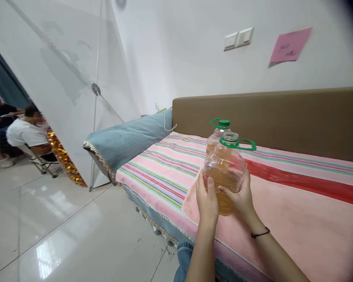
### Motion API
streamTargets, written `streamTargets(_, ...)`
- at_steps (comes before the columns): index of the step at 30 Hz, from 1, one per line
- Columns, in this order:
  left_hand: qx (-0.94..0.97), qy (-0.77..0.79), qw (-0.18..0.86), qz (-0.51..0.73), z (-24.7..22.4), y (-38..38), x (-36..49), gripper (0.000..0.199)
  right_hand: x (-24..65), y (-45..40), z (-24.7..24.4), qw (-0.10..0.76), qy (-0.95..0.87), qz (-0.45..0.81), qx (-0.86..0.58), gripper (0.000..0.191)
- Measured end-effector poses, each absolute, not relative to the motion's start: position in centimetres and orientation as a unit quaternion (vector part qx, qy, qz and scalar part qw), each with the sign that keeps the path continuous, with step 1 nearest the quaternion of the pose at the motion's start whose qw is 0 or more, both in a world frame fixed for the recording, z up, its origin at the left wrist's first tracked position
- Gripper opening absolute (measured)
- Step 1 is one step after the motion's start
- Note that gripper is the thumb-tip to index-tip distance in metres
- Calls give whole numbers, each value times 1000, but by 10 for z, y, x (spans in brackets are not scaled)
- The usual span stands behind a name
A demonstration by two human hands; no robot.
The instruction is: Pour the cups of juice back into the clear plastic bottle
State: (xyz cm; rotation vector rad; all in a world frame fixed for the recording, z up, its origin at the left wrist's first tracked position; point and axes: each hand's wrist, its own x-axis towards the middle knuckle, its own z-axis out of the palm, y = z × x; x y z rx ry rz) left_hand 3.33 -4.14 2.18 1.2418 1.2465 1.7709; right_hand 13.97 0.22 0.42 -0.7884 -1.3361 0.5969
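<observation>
A clear plastic jug (pixel 223 168) with yellowish liquid in its lower part stands upright between my hands. Its mouth is uncapped, and a green carry ring sticks out to the right of the neck. My left hand (pixel 207 197) wraps the near left side of the jug, while my right hand (pixel 242 196) grips its right side. Close behind it is a second jug (pixel 213 139) with a green cap (pixel 224 123), partly hidden by the first. Beneath them lies a pink cloth (pixel 288 223); whether the held jug rests on it I cannot tell.
A striped cover (pixel 164 164) spreads over the sofa, with a red plastic strip (pixel 297 182) to the right. The blue-covered armrest (pixel 129 137) rises at left. Beyond a white panel (pixel 67 70), people sit on the far left above the tiled floor (pixel 76 231).
</observation>
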Motion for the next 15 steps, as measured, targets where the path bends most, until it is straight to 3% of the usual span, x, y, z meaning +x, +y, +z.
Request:
streamTargets(5, 519, 443, 283, 674, 30, -43, 33, 61, 155, -21, 20, 695, -555, 276, -365, 116)
streamTargets(11, 572, 282, 475, 606, 46, -56, 46, 62, 211, -83, 39, 667, -568, 279, -393, 112)
streamTargets(15, 619, 170, 566, 518, 48, -71, 77, 83, 256, -140, 45, 658, -547, 294, -427, 112)
